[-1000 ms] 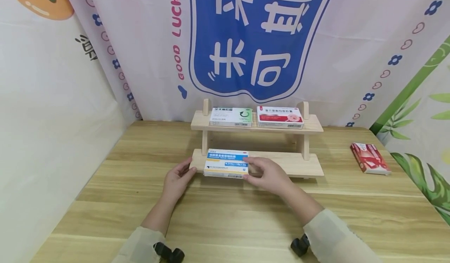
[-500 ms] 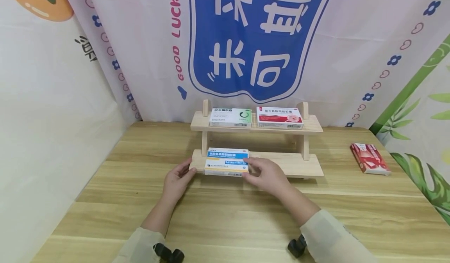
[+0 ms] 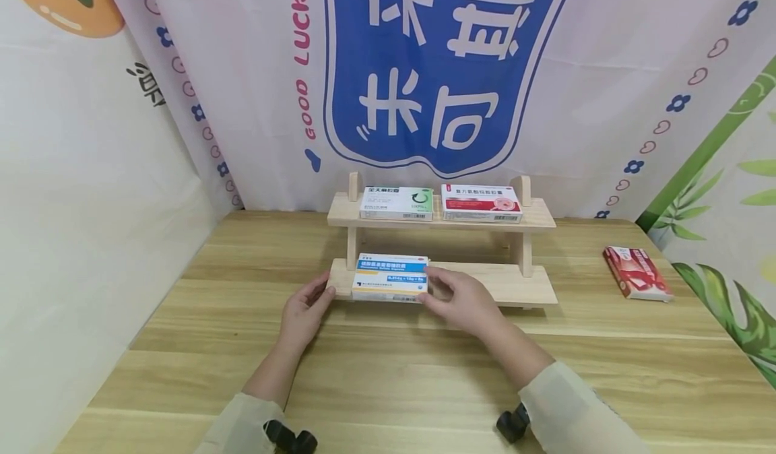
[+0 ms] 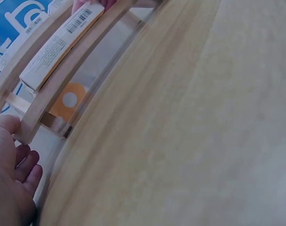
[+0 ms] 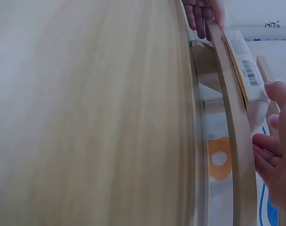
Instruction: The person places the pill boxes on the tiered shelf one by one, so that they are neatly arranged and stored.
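A two-tier wooden display rack (image 3: 515,285) stands on the table. On the left part of its lower shelf lies a blue-and-white medicine box (image 3: 388,285), face up. My right hand (image 3: 463,302) pinches this box at its right end, thumb at the front corner and fingers behind. My left hand (image 3: 306,312) holds the left end of the lower shelf; in the left wrist view its thumb is on the board and its fingers curl below. On the upper shelf lie a green-and-white medicine box (image 3: 397,203) and a red-and-white medicine box (image 3: 481,203), side by side.
A red medicine box (image 3: 638,273) lies on the wooden table (image 3: 388,380) to the right of the rack. Behind the rack hangs a printed cloth (image 3: 261,104). A pale wall sheet (image 3: 91,238) borders the table on the left.
The blue-and-white medicine box has slid slightly back on the lower shelf, with my right hand at its end. My left hand has stayed at the shelf's left end.
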`<state>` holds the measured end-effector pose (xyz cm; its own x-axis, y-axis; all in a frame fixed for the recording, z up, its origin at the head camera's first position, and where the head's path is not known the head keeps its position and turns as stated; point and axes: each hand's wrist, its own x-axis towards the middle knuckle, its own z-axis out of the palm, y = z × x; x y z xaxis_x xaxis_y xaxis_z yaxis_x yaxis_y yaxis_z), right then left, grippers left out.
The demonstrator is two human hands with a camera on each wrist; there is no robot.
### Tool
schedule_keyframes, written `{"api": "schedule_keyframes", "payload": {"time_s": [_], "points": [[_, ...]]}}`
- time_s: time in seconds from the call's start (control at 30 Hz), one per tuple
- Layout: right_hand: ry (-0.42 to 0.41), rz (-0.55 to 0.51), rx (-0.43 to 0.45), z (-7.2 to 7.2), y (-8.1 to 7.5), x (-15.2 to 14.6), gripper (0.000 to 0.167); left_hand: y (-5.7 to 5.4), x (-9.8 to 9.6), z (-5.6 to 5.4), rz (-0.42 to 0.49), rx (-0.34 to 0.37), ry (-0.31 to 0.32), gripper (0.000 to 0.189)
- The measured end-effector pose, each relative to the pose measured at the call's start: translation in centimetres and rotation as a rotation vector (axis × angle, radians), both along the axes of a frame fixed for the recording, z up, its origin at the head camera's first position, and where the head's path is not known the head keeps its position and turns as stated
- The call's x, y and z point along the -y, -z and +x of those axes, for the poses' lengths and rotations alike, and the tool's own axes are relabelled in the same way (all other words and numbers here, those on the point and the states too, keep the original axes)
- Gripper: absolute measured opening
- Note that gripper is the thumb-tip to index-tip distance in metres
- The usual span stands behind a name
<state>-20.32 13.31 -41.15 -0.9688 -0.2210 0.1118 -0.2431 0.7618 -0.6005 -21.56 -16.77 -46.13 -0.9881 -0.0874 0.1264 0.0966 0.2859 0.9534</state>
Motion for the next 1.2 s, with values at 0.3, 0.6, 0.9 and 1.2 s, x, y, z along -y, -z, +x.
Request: {"api": "schedule_keyframes", "payload": {"time_s": [0.3, 0.6, 0.9, 1.2], "points": [[0.069, -0.05, -0.011, 0.8, -1.2, -4.1, 0.054, -0.4, 1.1, -0.8, -0.096, 0.034, 0.045, 0.042], [0.199, -0.03, -0.035, 1.9, -2.1, -11.3, 0.057, -0.6, 0.9, -0.8, -0.067, 0.021, 0.068, 0.038], [0.423, 0.012, -0.049, 2.7, -1.2, -19.3, 0.065, 0.0, 1.1, -1.1, -0.06, 0.051, 0.067, 0.041], [0.665, 0.038, 0.014, 2.9, 1.1, -25.7, 0.067, 0.0, 1.2, -0.9, -0.051, 0.061, 0.08, 0.042]]}}
